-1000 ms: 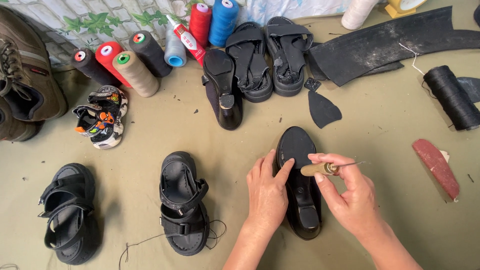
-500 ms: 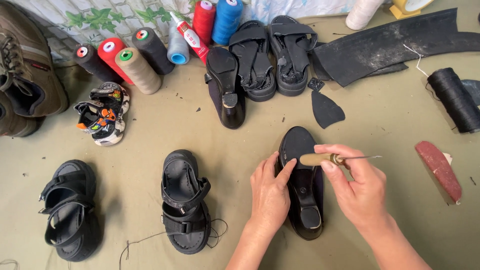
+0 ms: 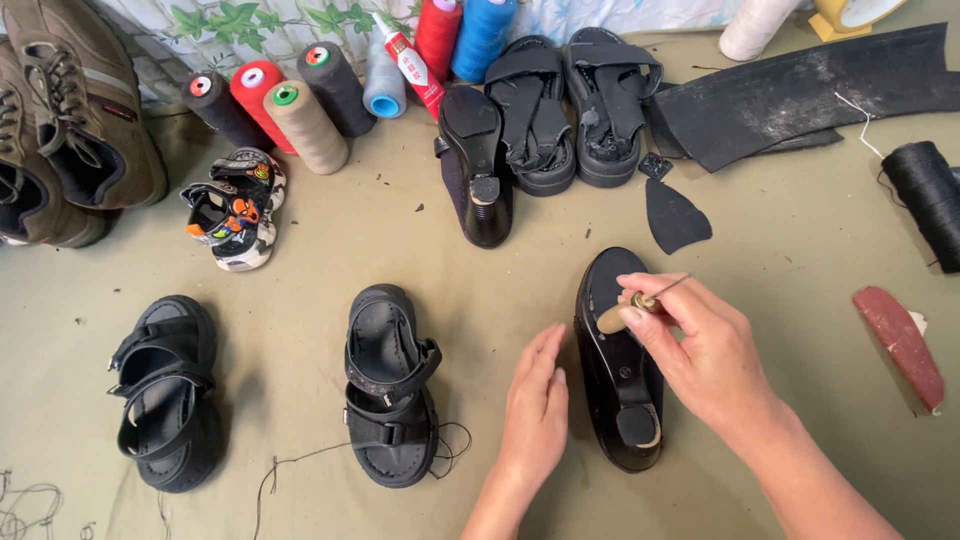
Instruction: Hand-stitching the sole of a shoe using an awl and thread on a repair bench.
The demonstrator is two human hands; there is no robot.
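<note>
Awl (image 3: 640, 303): gripped by right hand (image 3: 705, 350) fingers.
Left hand (image 3: 535, 410): released, flat beside upturned shoe (image 3: 620, 360).
Nearby: sandal (image 3: 388, 385), thread spools (image 3: 300, 110).

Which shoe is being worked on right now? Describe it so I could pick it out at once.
On the olive cloth, look at the front row of three black shoes. It is the rightmost one, the black heeled shoe, lying sole up between the left hand and the right hand, which holds a wooden-handled awl. Unlike the two strappy sandals to its left, it shows a smooth sole and small heel tip.
</note>
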